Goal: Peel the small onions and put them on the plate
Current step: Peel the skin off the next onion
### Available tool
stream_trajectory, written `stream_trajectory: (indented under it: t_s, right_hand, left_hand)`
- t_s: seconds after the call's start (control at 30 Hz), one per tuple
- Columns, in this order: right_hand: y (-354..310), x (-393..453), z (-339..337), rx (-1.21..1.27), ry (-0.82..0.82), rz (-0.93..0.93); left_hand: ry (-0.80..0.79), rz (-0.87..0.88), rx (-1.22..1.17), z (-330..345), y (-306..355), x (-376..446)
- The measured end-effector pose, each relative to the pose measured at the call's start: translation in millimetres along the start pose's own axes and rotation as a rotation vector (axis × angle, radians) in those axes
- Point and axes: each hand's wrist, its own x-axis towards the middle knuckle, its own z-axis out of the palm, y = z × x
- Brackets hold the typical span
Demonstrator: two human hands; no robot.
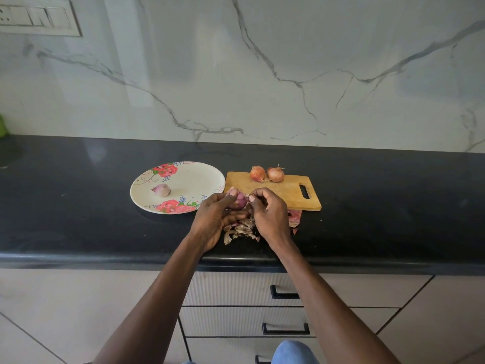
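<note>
My left hand (214,216) grips a small purple onion (240,200) just in front of the wooden cutting board (288,191). My right hand (267,211) pinches at the onion's skin from the right side. One peeled onion (161,189) lies on the floral plate (194,179) to the left. Two unpeeled onions (257,173) (275,174) sit at the board's far edge. A heap of dry peels (240,231) lies on the counter under my hands.
The black counter (91,211) runs left to right, its front edge close below my hands. A marble wall stands behind. More reddish peel (295,216) lies by the board's near edge. Drawers with black handles (284,294) are below.
</note>
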Motion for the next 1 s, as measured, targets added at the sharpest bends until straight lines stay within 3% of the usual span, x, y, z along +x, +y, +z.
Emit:
stream_trajectory:
  t_s: [0.43, 1.0]
  right_hand:
    - [-0.3, 1.4, -0.6, -0.003, 0.039, 0.012]
    - [0.6, 1.6, -3.2, 0.007, 0.126, 0.028]
  left_hand:
    - [0.026, -0.006, 0.140, 0.2, 2.0, -1.3]
    - [0.028, -0.047, 0.129, 6.6, 5.5, -7.9]
